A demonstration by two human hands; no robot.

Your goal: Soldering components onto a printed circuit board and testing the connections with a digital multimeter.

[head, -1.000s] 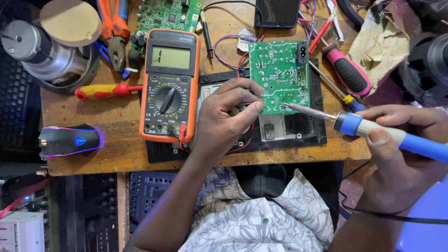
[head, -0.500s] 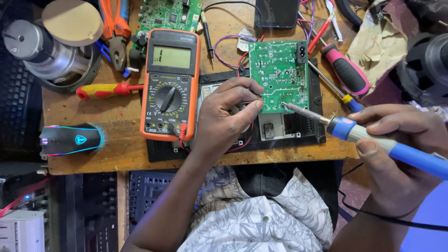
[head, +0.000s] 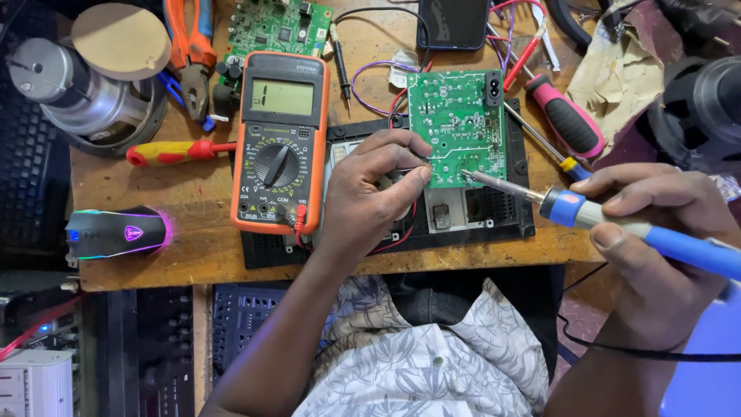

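A green circuit board (head: 457, 127) lies solder side up on a black device case (head: 505, 212) in the middle of the wooden table (head: 193, 255). My left hand (head: 370, 193) rests on the case, its fingertips pinching the board's lower left edge. My right hand (head: 656, 232) grips a blue soldering iron (head: 617, 220). The iron's metal tip touches the board's bottom edge at its right part.
An orange multimeter (head: 278, 143) sits left of the board, with red and black leads plugged in. A lit mouse (head: 116, 232), a red-yellow screwdriver (head: 174, 150), a pink screwdriver (head: 567, 123), orange pliers (head: 191, 46), a speaker driver (head: 69, 77), a phone (head: 451, 23) and another green board (head: 278, 27) crowd the table.
My right hand has drawn slightly left and up, and the iron's tip has settled against the board's bottom edge. The left hand has kept its hold.
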